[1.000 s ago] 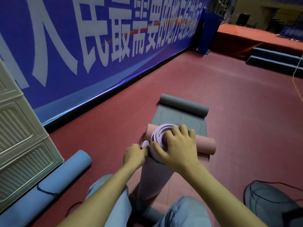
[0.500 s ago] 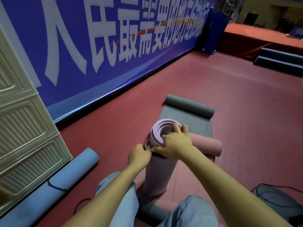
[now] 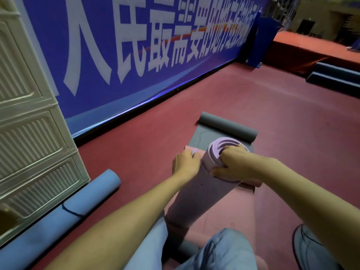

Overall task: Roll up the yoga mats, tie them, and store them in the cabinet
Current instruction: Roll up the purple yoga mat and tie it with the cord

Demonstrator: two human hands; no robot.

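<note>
Standing nearly upright at the middle of my view, tilted a little toward 1 o'clock, is the purple mat [image 3: 196, 191], rolled into a tube with its spiral end facing me and its foot down between my knees [image 3: 224, 250]. My right hand [image 3: 231, 162] caps the top of the roll: the fingers curl over the rim into the spiral, the thumb presses the outer wall below, so it is clamped on the mat. The right forearm runs in from 4 o'clock, wrist bent down. My left hand [image 3: 186, 162] sits at 9 o'clock of the roll, knuckles toward me, fingers closed together in a pinch on a small pale bit [image 3: 194, 151] at the fingertips; I cannot tell whether that is a strap or the mat's edge. The left forearm comes in from 7 o'clock, nearly straight.

Behind the roll, toward 12 o'clock, a pink mat [image 3: 247, 184] shows past my right wrist, lying crosswise and mostly hidden. Farther at 12 o'clock a grey mat [image 3: 226, 128] lies on the red floor [image 3: 292, 123], its far end rolled, the near part flat. At 8 o'clock a blue mat [image 3: 68, 217] lies rolled on the floor, a dark cord round it, just beside the cream cabinet [image 3: 33, 143] at 9 o'clock. A blue banner [image 3: 126, 45] with white characters runs along the wall from 10 to 1 o'clock. A dark bag [image 3: 319, 248] sits at 4 o'clock.
</note>
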